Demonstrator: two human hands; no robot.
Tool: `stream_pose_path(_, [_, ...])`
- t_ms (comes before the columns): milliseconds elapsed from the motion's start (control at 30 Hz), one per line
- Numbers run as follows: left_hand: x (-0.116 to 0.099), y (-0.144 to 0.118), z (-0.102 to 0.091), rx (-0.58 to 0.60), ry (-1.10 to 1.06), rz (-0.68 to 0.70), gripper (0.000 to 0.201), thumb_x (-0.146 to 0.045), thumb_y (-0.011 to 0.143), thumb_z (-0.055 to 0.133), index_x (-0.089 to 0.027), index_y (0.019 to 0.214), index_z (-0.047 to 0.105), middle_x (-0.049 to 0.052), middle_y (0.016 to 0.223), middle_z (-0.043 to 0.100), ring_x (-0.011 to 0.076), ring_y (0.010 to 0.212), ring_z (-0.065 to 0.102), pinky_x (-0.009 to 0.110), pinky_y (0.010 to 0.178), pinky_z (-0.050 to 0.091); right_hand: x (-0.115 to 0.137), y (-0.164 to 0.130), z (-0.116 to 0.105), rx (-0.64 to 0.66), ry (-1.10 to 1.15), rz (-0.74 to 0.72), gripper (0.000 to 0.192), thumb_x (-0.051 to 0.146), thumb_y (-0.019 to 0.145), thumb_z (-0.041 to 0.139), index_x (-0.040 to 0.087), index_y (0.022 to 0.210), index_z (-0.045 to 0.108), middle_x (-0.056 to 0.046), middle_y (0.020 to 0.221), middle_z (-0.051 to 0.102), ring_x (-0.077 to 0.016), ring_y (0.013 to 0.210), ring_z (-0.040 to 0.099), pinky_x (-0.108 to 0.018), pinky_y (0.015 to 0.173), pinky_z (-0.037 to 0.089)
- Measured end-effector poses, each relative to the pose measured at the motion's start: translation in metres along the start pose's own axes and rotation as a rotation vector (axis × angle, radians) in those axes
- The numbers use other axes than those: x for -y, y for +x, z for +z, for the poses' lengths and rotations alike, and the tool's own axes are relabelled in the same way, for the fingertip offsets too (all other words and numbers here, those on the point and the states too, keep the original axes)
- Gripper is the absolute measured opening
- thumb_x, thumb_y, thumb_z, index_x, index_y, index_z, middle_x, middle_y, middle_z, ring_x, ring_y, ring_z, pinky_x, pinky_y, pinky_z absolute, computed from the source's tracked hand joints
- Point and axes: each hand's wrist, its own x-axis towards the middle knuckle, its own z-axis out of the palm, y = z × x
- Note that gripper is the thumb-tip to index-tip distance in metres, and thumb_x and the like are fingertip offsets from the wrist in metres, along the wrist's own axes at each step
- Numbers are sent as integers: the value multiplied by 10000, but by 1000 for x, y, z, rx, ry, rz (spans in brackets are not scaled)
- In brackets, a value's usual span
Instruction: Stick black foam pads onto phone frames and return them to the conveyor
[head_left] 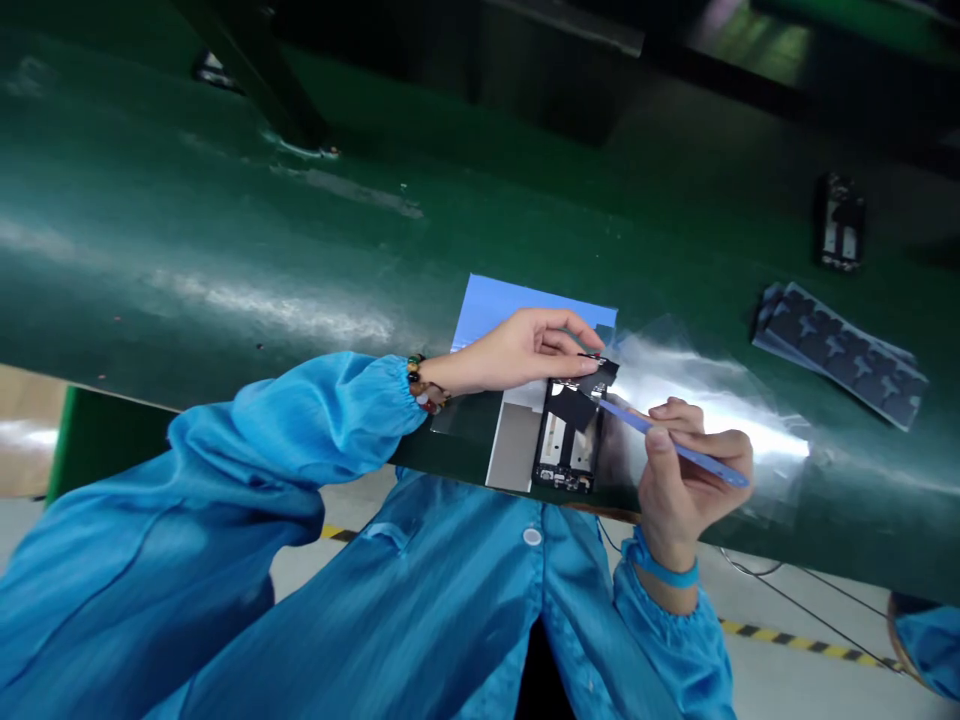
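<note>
The phone frame (568,437) lay face-open near the front edge of the green table (225,250), its lower half resting on a grey card (514,445) and a blue sheet (499,305) reaching away behind it. At the top end of the phone frame a small black patch (598,372) was pinched between the thumb and forefinger of the left hand (525,347), the fingertips pressed together on it. The right hand (686,475), just right of the phone frame, was closed around a blue stick (671,445) held like a pen, its thin tip touching the frame's upper right corner just under the patch. A clear plastic film (720,400) lay spread under that hand and to the right of the phone frame. Further right of the phone frame, well apart, sat a strip of dark pads (840,350) (several rows on a pale backing), and beyond that, toward the far side of the table, a second phone frame (840,222). Both arms wore blue sleeves (300,420); a bead bracelet (421,385) circled the left wrist and a blue band (664,567) the right.
</note>
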Motion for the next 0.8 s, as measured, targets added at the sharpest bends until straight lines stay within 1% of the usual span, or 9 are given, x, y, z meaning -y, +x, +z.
stream_pose_path(67, [2,0,0,-45,-2,38,368,-350,861,924,-128,1072,719,27,845,767,103,793,723,232,778,561,-2,1,-1,-2,28,40,273,196,853,888,234,851,618,32,768,726,-215,900,782,-505,1014,611])
stream_pose_path(133, [2,0,0,-72,3,76,339,-330,855,922,-130,1032,713,28,850,768,104,801,726,237,789,569,-2,3,0,-33,56,98,268,192,856,888,227,859,622,33,780,716,-211,903,785,-481,983,631])
stream_pose_path(200, [1,-1,2,-67,18,90,317,-306,860,910,-129,1030,711,38,878,778,109,823,738,246,811,582,-2,5,2,-63,69,164,268,219,865,888,224,871,620,34,803,710,-210,914,787,-475,962,648])
stream_pose_path(300, [-2,-4,4,-40,80,79,271,-269,876,884,-123,1039,723,57,915,792,120,847,752,249,818,595,-1,6,6,-71,75,233,294,263,864,896,227,880,605,30,825,718,-213,924,788,-482,943,665])
stream_pose_path(367, [-4,-5,5,-35,124,80,240,-252,887,868,-119,1034,733,68,936,800,123,858,755,249,823,598,-1,6,7,-73,82,243,297,247,857,900,225,875,604,28,821,725,-209,919,790,-474,940,670])
stream_pose_path(467, [-3,-5,6,-76,136,111,203,-230,893,854,-118,1011,733,70,942,805,116,858,755,242,827,595,-2,6,5,-81,111,237,291,214,855,896,224,871,606,20,821,746,-197,907,793,-461,944,674])
stream_pose_path(567, [0,-4,5,-107,131,126,200,-231,890,854,-123,1003,730,66,931,806,116,852,759,243,824,594,-3,6,2,-89,119,243,298,223,852,898,229,871,600,20,816,752,-196,902,796,-468,951,675])
stream_pose_path(700, [3,-3,3,-114,153,120,209,-254,894,854,-131,1008,731,68,935,808,128,862,765,256,823,593,-4,6,3,-96,104,241,314,260,849,907,232,862,594,29,797,747,-193,875,798,-469,948,675])
stream_pose_path(800, [4,-3,4,-99,186,111,214,-263,897,855,-133,1009,728,64,925,808,128,858,765,258,821,586,-5,6,5,-97,97,248,312,258,852,908,230,874,598,18,819,765,-197,884,804,-458,944,669])
